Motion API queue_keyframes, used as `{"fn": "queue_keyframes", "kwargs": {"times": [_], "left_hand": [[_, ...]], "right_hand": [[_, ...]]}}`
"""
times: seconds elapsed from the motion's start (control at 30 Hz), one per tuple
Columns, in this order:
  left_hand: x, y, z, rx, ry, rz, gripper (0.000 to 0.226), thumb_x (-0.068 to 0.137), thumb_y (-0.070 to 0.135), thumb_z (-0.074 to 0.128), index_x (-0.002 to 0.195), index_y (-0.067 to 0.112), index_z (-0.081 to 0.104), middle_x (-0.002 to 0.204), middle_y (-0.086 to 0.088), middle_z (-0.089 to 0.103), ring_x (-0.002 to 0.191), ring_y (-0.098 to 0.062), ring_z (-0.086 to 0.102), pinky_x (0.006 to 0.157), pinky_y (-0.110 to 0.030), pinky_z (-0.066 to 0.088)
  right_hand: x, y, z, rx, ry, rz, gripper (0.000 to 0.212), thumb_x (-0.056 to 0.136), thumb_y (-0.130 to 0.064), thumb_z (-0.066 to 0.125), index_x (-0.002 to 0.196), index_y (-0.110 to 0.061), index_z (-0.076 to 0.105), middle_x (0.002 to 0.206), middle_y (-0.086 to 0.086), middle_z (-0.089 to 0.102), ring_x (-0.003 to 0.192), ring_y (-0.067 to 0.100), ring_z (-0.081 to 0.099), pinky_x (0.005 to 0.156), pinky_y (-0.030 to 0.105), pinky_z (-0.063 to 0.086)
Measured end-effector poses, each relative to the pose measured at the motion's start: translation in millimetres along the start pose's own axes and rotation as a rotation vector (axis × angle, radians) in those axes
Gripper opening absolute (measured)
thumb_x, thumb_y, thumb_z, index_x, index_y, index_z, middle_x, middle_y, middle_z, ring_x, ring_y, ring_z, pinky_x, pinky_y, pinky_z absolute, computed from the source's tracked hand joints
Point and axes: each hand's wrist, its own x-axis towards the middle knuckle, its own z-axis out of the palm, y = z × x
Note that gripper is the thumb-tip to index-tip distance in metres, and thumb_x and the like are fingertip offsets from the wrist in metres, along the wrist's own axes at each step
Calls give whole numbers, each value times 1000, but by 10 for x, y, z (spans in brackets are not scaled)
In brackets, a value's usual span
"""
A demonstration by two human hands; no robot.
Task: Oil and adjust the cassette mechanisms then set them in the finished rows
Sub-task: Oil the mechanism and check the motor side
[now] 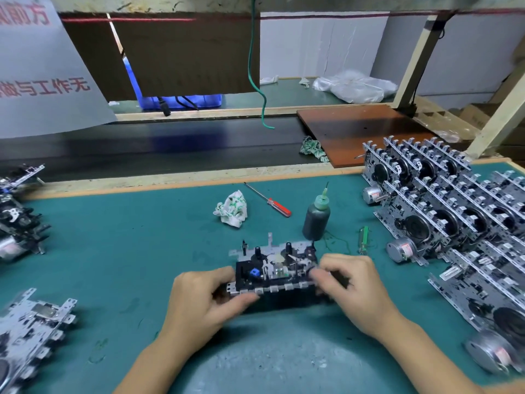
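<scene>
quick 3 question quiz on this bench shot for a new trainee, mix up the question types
1. True or false: the oil bottle stands upright behind the cassette mechanism.
2. Which tool lies between the crumpled cloth and the oil bottle? A) pliers B) red-handled screwdriver C) brush
3. Fill in: the finished rows stand on the person's ____ side.

Key
1. True.
2. B.
3. Right. Meanwhile the left hand and right hand both grip the mechanism on the green mat.

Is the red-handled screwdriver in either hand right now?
No. The red-handled screwdriver lies on the green mat, while both hands grip the cassette mechanism.
</scene>
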Motion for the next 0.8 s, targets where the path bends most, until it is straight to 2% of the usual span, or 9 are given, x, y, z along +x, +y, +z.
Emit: {"fn": "queue_keyframes", "kwargs": {"times": [0.1, 0.17, 0.37, 0.47, 0.57, 0.63, 0.67, 0.73, 0.8], "left_hand": [[6, 47, 52, -318, 112, -117, 49, 83, 61, 39, 49, 28, 52, 35, 4, 39, 35, -8, 36, 42, -20, 30], [46, 75, 66, -430, 153, -258, 63, 80, 63, 33, 42, 17, 53, 33, 0, 44, 32, -8, 40, 40, -17, 32], [188, 75, 25, -373, 44, -427, 70, 79, 70, 37, 34, 16, 39, 33, -6, 46, 34, -12, 44, 46, -19, 37], [167, 73, 20, -134, 79, -403, 73, 78, 72, 28, 41, 10, 40, 39, -7, 46, 39, -11, 40, 52, -31, 39], [170, 71, 10, 46, 264, -296, 50, 78, 65, 31, 58, 24, 51, 59, 9, 52, 59, -8, 47, 56, -31, 34], [240, 120, 5, -70, 254, -204, 29, 80, 57, 38, 83, 38, 60, 90, 18, 59, 90, -5, 56, 73, -28, 42], [281, 143, 10, -153, 215, -154, 28, 82, 54, 42, 95, 39, 62, 103, 19, 59, 105, -6, 54, 84, -25, 41], [342, 187, 30, -264, 118, -55, 28, 84, 48, 48, 107, 41, 63, 117, 19, 56, 120, -7, 48, 96, -15, 34], [390, 220, 64, -291, 27, 5, 25, 85, 46, 53, 106, 43, 66, 120, 21, 56, 121, -7, 47, 96, -13, 33]], "right_hand": [[73, -137, -10, 208, 38, 189, 61, 72, -68, 44, 38, -19, 54, 42, 10, 55, 39, 11, 48, 50, 21, 39], [142, -195, -21, 234, -17, 301, 71, 71, -75, 47, 36, -14, 56, 39, 11, 53, 38, 15, 50, 50, 18, 40], [333, -213, -4, 257, -114, 419, 70, 63, -76, 46, 33, -12, 50, 34, 5, 47, 36, 17, 50, 49, 16, 42], [300, -214, -30, 211, -139, 403, 77, 68, -80, 44, 33, -11, 51, 33, 2, 46, 38, 13, 51, 52, 14, 41], [219, -184, -15, -86, -63, 298, 83, 74, -82, 30, 41, -7, 49, 39, 8, 46, 41, 14, 45, 53, 23, 40], [178, -141, 2, -271, 47, 187, 75, 71, -78, 24, 52, -8, 44, 51, 8, 48, 49, 19, 41, 56, 33, 38], [170, -115, 3, -294, 77, 148, 67, 69, -77, 28, 55, -13, 43, 55, 2, 49, 51, 15, 41, 54, 32, 36], [167, -78, 10, -196, 58, 110, 46, 64, -75, 45, 72, -31, 50, 68, -15, 55, 65, 3, 50, 57, 20, 36], [184, -58, 58, 43, -38, 114, 40, 64, -61, 65, 96, -41, 52, 90, -20, 59, 88, -1, 55, 73, 14, 41]]}}
